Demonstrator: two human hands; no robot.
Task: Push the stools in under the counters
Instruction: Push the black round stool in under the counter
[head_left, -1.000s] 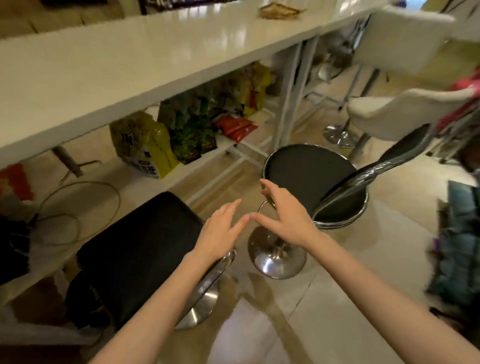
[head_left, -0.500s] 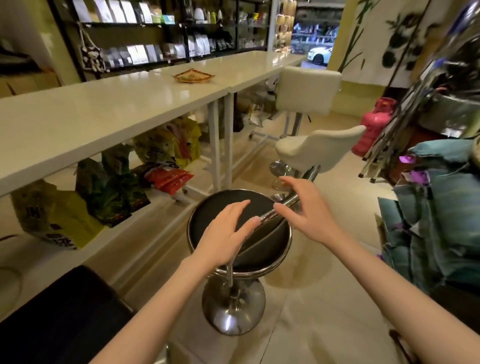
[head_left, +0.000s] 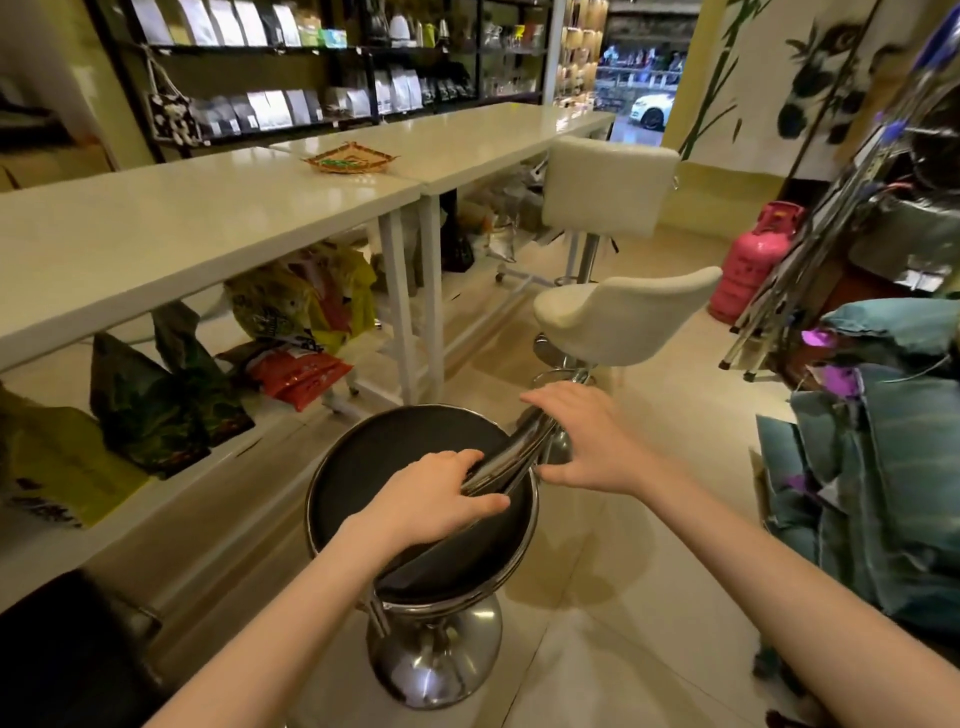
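Glossy beige tiled floor (head_left: 649, 597) under black stool's chrome base (head_left: 434, 662), white stools (head_left: 618, 322), pink gas cylinder (head_left: 750, 265).

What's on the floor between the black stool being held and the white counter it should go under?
In the head view, only bare tiled floor separates the black stool from the counter; snack bags sit on its lower shelf.

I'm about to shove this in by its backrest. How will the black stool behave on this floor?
The black stool rests on one column and a round chrome base, so it will probably slide rather than roll. Both hands sit high on the backrest; pushing there may rock it. The seat likely swivels.
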